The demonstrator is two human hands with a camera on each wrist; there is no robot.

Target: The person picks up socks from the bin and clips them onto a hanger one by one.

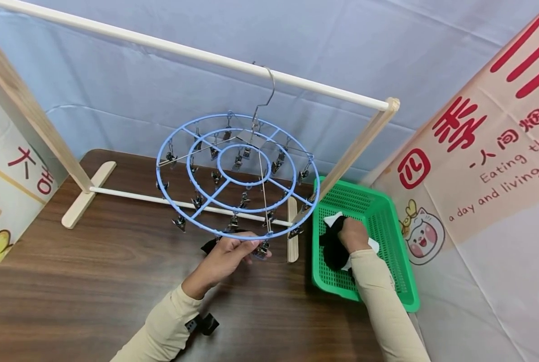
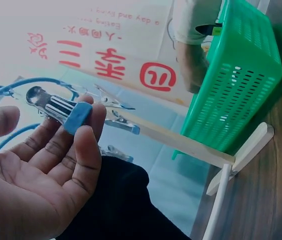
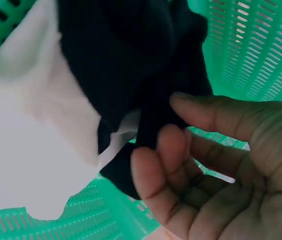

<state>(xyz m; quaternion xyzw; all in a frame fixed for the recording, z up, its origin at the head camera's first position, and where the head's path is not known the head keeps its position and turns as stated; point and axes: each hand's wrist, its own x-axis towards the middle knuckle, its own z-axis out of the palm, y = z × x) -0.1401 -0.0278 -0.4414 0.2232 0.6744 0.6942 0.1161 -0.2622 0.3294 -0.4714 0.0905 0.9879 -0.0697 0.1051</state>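
Note:
A round blue clip hanger [image 1: 160, 151], with metal clips all around its rings, hangs by its hook from a white rail. My left hand [image 1: 228, 256] is under its near rim, palm up, fingers loosely bent behind a silver clip with a blue tip [image 2: 61, 107]; the thumb stands apart from it. Black cloth [image 2: 123, 200] hangs behind this hand. Inside the green basket [image 1: 364, 296], my right hand [image 1: 354, 235] pinches a fold of black cloth [image 3: 156, 100] between thumb and fingers. White cloth [image 3: 36, 135] lies against it.
The white rail [image 1: 183, 53] runs across a wooden stand whose feet [image 1: 88, 193] rest on the brown table [image 1: 115, 276]. A lower white bar [image 1: 133, 195] joins the stand's sides. Printed curtains [image 1: 468, 201] surround the table, one close behind the basket's right wall.

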